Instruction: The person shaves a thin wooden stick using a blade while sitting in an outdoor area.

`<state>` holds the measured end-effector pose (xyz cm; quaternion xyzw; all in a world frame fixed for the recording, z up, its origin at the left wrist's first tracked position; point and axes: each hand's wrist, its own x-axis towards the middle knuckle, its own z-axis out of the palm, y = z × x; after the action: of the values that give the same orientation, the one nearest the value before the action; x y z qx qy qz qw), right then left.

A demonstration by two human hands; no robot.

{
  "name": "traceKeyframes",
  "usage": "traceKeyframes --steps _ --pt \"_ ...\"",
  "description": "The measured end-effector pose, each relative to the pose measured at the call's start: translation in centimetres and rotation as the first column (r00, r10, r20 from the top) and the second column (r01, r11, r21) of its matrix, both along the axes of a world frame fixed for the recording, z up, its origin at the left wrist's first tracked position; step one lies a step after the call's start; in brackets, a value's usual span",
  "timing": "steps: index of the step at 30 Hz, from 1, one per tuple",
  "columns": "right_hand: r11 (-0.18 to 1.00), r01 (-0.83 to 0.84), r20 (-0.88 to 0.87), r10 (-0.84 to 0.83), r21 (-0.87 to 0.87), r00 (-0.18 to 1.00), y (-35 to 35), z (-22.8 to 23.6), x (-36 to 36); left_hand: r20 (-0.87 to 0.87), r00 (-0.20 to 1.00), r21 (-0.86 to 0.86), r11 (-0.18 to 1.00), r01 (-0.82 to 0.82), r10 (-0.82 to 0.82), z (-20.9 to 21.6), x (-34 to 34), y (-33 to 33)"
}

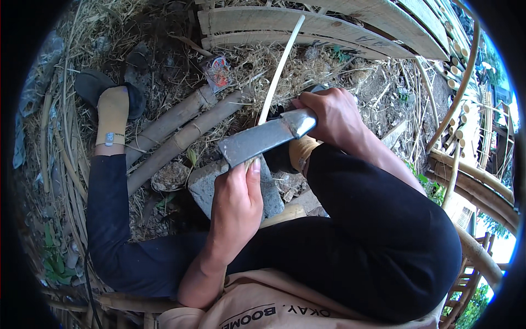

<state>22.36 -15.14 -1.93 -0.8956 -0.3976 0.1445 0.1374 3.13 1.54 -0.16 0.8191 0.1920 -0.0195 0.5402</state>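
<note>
In my right hand [335,116] is a cleaver-like knife, its handle mostly hidden by my closed fingers. Its broad grey blade [255,143] points left, with a shiny metal collar where it meets the handle. A long pale strip, apparently bamboo [280,68], runs from the far side down to the blade and passes behind it. My left hand [238,197] is closed in a pinch, thumb up, on the strip's near end just below the blade. Under the blade and my left fingers sits a grey stone block [204,189].
Two bamboo poles [183,137] lie left of the block, near a red wrapper [218,72]. Wooden slats [323,32] stand at the far side. Cut bamboo [464,118] is stacked on the right. My bent legs [378,230] flank the block; straw covers the ground.
</note>
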Motion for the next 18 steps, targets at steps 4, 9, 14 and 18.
traceKeyframes --steps 4,9,14,18 --pt "0.939 0.297 0.21 -0.26 -0.173 0.943 -3.4 -0.1 4.8 -0.128 0.99 -0.09 0.995 0.048 -0.06 0.0 -1.2 0.0" --pt "0.95 0.279 0.021 -0.279 -0.138 0.96 -3.5 0.0 4.1 -0.132 0.991 -0.217 0.976 -0.012 -0.017 -1.5 -1.3 0.1" --pt "0.998 0.007 -0.095 -0.013 -0.064 0.995 -2.2 -0.2 1.4 -0.242 0.969 -0.7 0.699 -0.143 -0.043 -2.3 -0.4 1.3" --pt "0.996 -0.089 -0.225 0.085 -0.006 0.971 -0.3 -0.7 0.2 -0.232 0.971 -0.842 0.514 -0.166 -0.065 -1.5 0.6 1.3"
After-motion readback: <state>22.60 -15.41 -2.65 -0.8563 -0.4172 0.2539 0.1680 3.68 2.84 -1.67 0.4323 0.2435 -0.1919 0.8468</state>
